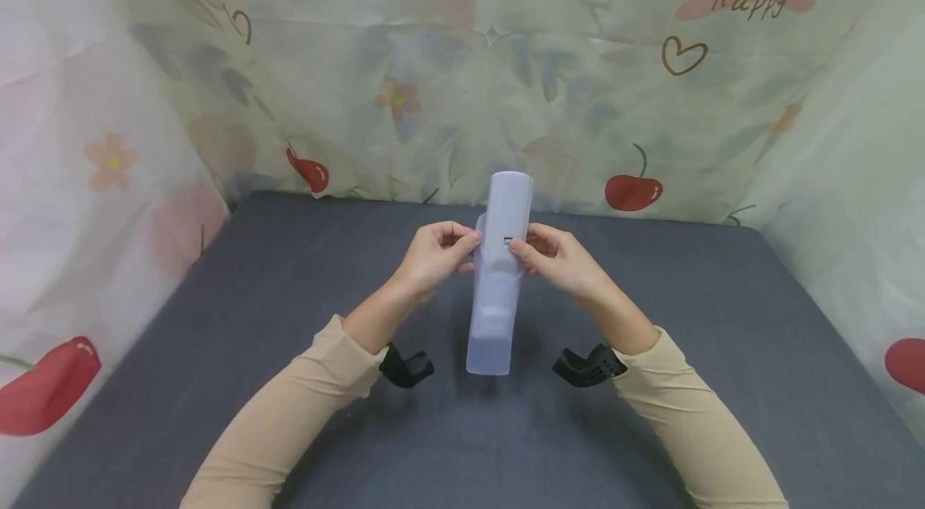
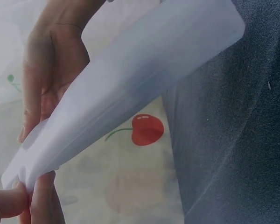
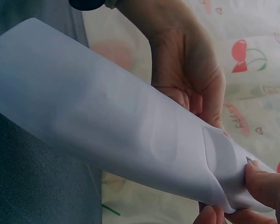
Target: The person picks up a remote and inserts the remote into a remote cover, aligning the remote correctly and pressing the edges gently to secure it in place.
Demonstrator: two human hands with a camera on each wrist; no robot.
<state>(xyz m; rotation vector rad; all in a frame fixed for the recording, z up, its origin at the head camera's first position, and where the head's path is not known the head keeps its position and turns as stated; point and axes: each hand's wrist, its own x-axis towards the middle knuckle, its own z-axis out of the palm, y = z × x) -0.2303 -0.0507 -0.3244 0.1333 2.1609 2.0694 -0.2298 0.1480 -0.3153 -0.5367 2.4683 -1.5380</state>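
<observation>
A long pale lavender-white piece (image 1: 495,308), which looks like a folded or rolled smooth sheet, is held up lengthwise in the middle of the head view. At its left edge my left hand (image 1: 433,256) pinches it between thumb and fingers. My right hand (image 1: 567,262) grips the opposite edge, its thumb on the front face beside a small dark mark (image 1: 508,239) and its fingers partly hidden behind. In the right wrist view the white piece (image 3: 116,116) shows an overlapping flap near the right thumb. Its exact kind cannot be told.
A dark grey tabletop (image 1: 361,445) lies below the hands. Behind it and at both sides hangs a pale curtain (image 1: 491,91) printed with cherries, flowers and words. Black wrist mounts (image 1: 407,368) stick out from the beige sleeves (image 1: 303,397).
</observation>
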